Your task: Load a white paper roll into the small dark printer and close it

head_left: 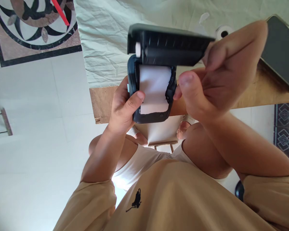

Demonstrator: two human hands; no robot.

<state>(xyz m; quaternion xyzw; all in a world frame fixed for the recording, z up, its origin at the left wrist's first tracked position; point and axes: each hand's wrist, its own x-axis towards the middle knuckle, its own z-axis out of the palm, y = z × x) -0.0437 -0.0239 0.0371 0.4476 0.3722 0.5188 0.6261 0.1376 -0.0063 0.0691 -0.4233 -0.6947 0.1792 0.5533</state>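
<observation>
- Left hand (121,110) grips the dark handheld printer (135,96) from its side, thumb pressed on the front edge, fingers closed round the body, holding it above the table (262,93) edge.
- The paper roll (154,89) sits white in the open bay, its loose end lying flat over the front.
- Hinged lid (168,43) stands open above.
- Right hand (214,77) pinches the lid's right end, fingers closed on it; seating the paper seems the step, and shutting the lid squarely would call for care.
- A phone (281,51) lies far right.

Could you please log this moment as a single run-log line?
left hand: holds printer body | right hand: at open lid | paper roll: seated inside | phone: on table
</observation>
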